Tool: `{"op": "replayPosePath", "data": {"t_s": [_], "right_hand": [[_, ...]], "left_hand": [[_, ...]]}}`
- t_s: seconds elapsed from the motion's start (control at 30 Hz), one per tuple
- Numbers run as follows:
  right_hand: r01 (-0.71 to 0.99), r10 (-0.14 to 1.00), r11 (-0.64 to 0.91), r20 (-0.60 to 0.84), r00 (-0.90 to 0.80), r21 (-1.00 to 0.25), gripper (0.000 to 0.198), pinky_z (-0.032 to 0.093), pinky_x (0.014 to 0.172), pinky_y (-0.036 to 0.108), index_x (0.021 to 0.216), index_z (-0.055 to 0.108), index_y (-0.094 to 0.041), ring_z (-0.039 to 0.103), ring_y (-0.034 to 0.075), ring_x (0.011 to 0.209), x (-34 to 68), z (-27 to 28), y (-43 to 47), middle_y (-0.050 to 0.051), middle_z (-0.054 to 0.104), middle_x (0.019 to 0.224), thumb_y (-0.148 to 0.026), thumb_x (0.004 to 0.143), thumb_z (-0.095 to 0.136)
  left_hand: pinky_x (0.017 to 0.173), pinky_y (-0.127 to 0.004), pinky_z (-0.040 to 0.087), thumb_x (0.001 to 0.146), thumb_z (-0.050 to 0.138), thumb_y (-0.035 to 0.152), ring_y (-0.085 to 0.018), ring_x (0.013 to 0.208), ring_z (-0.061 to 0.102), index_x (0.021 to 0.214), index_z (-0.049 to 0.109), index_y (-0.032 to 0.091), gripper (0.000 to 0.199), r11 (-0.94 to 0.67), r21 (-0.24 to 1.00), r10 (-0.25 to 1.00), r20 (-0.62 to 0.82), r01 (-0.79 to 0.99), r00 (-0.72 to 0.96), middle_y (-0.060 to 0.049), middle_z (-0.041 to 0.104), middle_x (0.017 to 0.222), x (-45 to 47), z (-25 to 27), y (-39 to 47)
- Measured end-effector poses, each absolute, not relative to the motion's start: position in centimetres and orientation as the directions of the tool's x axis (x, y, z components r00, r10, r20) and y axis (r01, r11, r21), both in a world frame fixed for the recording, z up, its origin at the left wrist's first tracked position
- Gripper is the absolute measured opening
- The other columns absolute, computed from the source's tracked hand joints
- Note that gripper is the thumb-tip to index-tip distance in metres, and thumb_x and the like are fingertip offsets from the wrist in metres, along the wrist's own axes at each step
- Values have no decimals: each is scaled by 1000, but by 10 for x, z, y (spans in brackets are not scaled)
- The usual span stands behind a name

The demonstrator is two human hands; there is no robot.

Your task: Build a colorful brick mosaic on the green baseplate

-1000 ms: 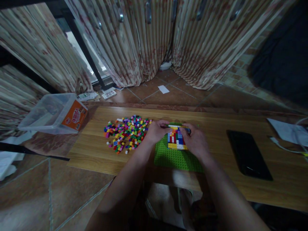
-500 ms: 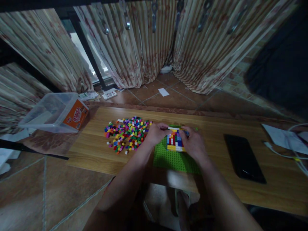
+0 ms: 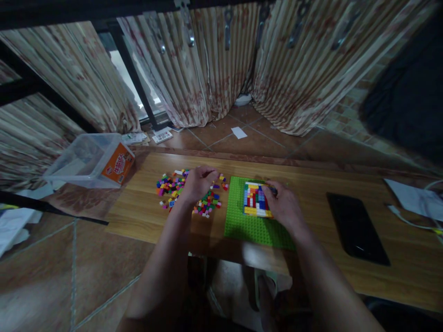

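A green studded baseplate (image 3: 237,226) lies on the bench in front of me. On it stands a low rectangular build of toy bricks (image 3: 254,198) in white, yellow, red and blue. My right hand (image 3: 285,203) is closed over the build's right side, thumb on top; a small dark piece shows by the fingertips, too blurred to name. Left of the plate spreads a pile of small loose bricks (image 3: 209,203) in many colours. Over the middle of this pile is my left hand (image 3: 198,183), its fingers curled together; what they hold, if anything, is hidden.
A wooden bench (image 3: 138,221) carries everything. To the right lie a black phone-like slab (image 3: 356,228), a white sheet (image 3: 411,198) and a white cable (image 3: 411,219). Beyond the left end stands a clear plastic box (image 3: 83,159) with an orange label. Striped curtains (image 3: 214,69) hang behind.
My left hand has left the brick build and moved left over the loose bricks. My right hand stays at the build's right side. The view has shifted slightly.
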State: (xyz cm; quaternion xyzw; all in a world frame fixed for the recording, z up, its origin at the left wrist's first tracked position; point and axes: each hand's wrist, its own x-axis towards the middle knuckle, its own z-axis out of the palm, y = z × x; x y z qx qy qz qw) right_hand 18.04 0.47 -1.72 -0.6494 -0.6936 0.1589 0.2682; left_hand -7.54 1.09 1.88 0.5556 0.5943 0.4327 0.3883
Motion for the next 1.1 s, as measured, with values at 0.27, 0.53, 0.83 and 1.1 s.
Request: {"op": "replayPosePath", "data": {"t_s": [0.27, 0.53, 0.83, 1.1], "right_hand": [[824, 989, 95, 145, -15, -558, 43, 47, 96, 46, 114, 67, -11, 63, 30, 105, 180, -18, 5, 18, 69, 113, -41, 92, 45], [840, 985, 118, 167, -33, -529, 42, 48, 95, 47, 112, 68, -13, 63, 30, 104, 181, -17, 5, 18, 70, 111, -42, 92, 44], [840, 987, 112, 156, -33, -531, 43, 47, 97, 45, 113, 67, -12, 63, 29, 105, 180, -16, 5, 18, 68, 114, -42, 92, 44], [840, 979, 140, 200, -38, -524, 41, 47, 94, 45, 111, 67, -15, 63, 29, 103, 181, -20, 4, 16, 69, 110, -42, 92, 44]], "left_hand": [[60, -22, 44, 69, 64, 18, -12, 63, 58, 76, 71, 12, 12, -21, 848, 988, -62, 530, 139, -1, 68, 67, -108, 18, 1], [58, -20, 44, 66, 59, 10, -12, 63, 62, 77, 74, 15, 19, -116, 730, 919, -178, 673, 352, -1, 73, 70, -106, 13, -9], [59, -20, 41, 69, 59, 11, -10, 59, 59, 79, 76, 19, 21, -189, 567, 919, -186, 802, 348, 4, 70, 63, -90, 24, -13], [53, -22, 36, 65, 61, 10, -12, 53, 55, 64, 72, 22, 17, -221, 560, 935, -111, 799, 337, 3, 65, 56, -85, 20, -9]]}}
